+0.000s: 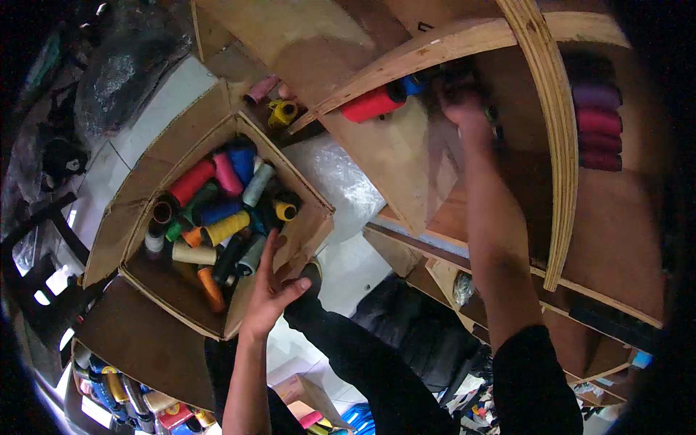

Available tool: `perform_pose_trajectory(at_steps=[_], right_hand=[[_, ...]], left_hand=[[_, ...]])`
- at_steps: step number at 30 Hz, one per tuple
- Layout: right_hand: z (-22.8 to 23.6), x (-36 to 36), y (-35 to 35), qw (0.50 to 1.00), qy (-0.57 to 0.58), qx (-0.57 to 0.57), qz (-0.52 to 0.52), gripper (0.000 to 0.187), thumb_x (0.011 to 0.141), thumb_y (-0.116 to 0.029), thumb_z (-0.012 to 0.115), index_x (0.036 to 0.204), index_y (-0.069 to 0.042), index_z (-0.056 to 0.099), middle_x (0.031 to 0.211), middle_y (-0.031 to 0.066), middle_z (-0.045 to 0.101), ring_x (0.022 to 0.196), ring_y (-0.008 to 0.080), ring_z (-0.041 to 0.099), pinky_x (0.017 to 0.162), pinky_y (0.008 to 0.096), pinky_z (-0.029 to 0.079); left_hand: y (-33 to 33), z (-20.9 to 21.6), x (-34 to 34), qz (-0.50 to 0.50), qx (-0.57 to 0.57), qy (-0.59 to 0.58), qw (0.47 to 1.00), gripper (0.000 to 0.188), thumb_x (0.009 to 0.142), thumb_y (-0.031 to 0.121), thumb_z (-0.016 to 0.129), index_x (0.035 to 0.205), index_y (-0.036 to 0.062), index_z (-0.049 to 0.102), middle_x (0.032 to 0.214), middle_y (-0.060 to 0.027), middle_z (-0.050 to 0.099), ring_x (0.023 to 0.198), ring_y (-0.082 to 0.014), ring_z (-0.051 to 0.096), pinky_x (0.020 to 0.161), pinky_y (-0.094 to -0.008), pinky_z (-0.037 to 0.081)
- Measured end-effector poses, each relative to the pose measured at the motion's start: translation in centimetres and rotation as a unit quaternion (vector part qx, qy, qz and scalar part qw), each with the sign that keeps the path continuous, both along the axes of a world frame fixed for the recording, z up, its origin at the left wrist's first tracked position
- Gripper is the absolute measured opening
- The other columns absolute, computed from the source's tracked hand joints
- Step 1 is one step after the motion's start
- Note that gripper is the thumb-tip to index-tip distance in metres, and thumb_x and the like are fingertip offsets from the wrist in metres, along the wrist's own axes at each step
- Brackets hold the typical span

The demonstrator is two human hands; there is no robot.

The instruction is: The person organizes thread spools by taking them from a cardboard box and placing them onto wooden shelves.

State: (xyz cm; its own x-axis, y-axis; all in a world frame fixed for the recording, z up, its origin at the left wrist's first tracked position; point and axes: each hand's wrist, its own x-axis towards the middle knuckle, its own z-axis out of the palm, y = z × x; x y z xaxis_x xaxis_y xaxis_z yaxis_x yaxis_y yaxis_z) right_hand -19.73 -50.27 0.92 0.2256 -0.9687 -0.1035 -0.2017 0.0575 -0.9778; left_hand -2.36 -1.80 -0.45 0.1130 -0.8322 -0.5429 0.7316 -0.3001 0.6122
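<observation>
My left hand is open, thumb and fingers apart, beside the near right wall of an open cardboard box. Inside the box lies a loose heap of thread spools, among them a red spool, a yellow spool and a cream spool. My right arm reaches up into a wooden shelf compartment. There my right hand is smeared by motion next to dark shapes, and its fingers do not show clearly. Left of it in the shelf are a large red spool and a blue spool.
A curved plywood divider stands right of my right arm, with purple and red spools beyond it. Behind the box lie a yellow spool and a pink spool. More spools fill a container at lower left.
</observation>
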Motion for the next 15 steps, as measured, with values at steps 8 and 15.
perform_pose_trajectory(at_steps=[8, 15], right_hand=[[0.3, 1.5, 1.3, 0.914, -0.275, 0.269, -0.131, 0.031, 0.082, -0.003, 0.053, 0.112, -0.005, 0.051, 0.108, 0.0140, 0.053, 0.100, 0.0293, 0.050, 0.084, 0.0452, 0.046], [2.2, -0.4, 11.5, 0.778, -0.389, 0.482, 0.104, 0.025, 0.078, -0.005, 0.059, 0.101, 0.002, 0.055, 0.085, 0.0103, 0.059, 0.074, 0.0175, 0.055, 0.065, 0.0292, 0.050]], left_hand=[[0.8, -0.5, 1.0, 0.049, -0.016, 0.040, 0.998, 0.087, 0.076, 0.010, 0.068, 0.143, 0.0096, 0.013, 0.141, -0.0117, 0.026, 0.115, -0.0246, 0.047, 0.089, -0.0322, 0.043], [3.1, -4.5, 0.8, -0.020, 0.156, -0.117, 0.981, 0.036, 0.081, 0.009, 0.056, 0.115, 0.0010, 0.052, 0.103, -0.0113, 0.060, 0.090, -0.0197, 0.059, 0.081, -0.0293, 0.046]])
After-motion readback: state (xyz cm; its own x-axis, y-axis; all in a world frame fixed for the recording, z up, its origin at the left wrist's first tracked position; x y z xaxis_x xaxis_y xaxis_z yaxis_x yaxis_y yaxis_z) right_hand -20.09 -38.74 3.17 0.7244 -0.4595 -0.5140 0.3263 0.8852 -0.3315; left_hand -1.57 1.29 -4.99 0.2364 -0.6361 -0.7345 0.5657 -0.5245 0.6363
